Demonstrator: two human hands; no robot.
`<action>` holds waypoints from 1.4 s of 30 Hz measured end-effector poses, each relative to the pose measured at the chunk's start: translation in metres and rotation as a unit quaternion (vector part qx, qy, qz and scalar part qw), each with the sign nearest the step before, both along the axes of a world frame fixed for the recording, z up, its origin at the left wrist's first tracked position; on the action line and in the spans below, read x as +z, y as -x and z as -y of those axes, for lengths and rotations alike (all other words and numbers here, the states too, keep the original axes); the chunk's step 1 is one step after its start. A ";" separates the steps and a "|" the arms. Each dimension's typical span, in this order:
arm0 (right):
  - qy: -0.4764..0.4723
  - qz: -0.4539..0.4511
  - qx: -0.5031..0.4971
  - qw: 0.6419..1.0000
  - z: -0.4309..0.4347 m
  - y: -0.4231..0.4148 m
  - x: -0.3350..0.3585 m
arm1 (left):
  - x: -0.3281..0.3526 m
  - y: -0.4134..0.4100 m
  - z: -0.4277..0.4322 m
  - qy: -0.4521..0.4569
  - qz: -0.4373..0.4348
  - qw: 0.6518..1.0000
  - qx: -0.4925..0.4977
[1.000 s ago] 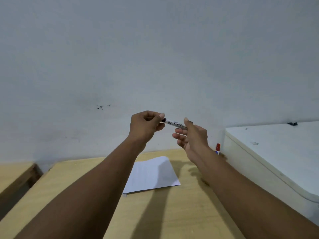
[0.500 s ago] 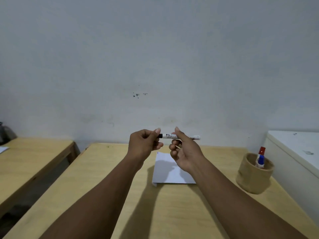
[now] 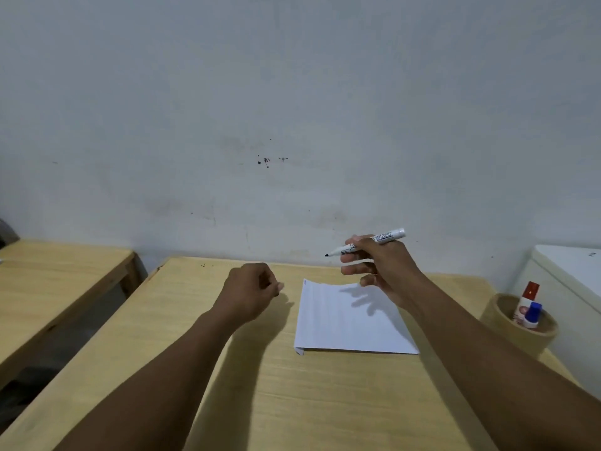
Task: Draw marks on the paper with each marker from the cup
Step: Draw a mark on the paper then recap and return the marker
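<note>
My right hand (image 3: 379,265) holds a white marker (image 3: 387,238) with a black tip, uncapped, its tip pointing left above the far edge of the white paper (image 3: 344,323). The paper lies flat on the wooden table (image 3: 292,395). My left hand (image 3: 250,288) is closed into a fist to the left of the paper; the cap is presumably inside it but hidden. At the right stands a round wooden cup (image 3: 507,333) with a red-capped marker (image 3: 528,292) and a blue-capped marker (image 3: 533,312) in it.
A white cabinet (image 3: 572,271) stands right of the cup. A second wooden table (image 3: 58,278) sits at the left across a gap. A grey wall rises just behind the table.
My hands have pulled apart: the cap came off the marker with my left hand, which dropped towards the table. My right hand moved right with the bare-tipped marker. The view tilted down.
</note>
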State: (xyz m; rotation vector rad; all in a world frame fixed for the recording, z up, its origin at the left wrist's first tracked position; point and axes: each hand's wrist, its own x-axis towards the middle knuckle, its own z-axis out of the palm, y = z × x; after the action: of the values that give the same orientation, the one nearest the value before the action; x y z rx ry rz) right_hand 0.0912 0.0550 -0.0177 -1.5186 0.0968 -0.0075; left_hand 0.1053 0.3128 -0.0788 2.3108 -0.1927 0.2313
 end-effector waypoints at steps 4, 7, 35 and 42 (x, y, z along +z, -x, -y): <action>0.055 -0.002 -0.044 0.998 -0.010 -0.021 -0.028 | -0.020 -0.014 0.013 -0.124 -0.017 0.991 -0.051; 0.075 -0.001 -0.061 0.995 -0.020 -0.032 -0.046 | -0.035 -0.016 0.020 -0.155 -0.006 0.987 -0.048; 0.202 0.022 -0.095 0.975 -0.047 -0.061 -0.117 | -0.067 -0.019 0.024 -0.208 0.082 0.971 -0.083; 0.204 0.021 -0.079 0.976 -0.044 -0.063 -0.119 | -0.066 -0.020 0.024 -0.212 0.073 0.971 -0.084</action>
State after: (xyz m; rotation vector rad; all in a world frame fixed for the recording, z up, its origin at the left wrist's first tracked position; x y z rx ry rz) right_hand 0.1540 0.0993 -0.1370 -1.9159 0.1912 -0.1985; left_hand 0.1249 0.2886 -0.1450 2.6818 -0.5572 0.2964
